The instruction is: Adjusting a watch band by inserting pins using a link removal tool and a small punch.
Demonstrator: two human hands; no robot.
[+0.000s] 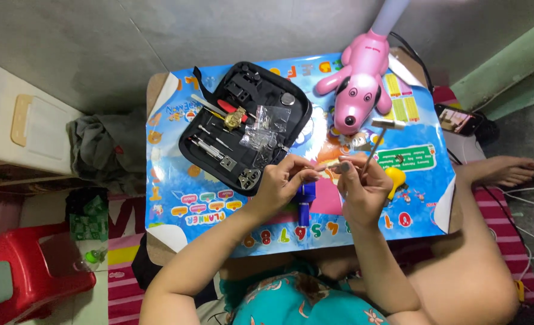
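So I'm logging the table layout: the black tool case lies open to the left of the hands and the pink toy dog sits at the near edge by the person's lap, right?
Not quite. The head view shows the pink toy dog at the far edge of the table, beyond the hands, not by the lap. The black tool case does lie open, left of the left hand and right hand.

A small table (154, 84) carries a bright printed mat (219, 207). On the mat lie an open black tool case (291, 123), a pink toy dog (357, 84), a blue tool (305, 201) and a small yellow piece (396, 177).
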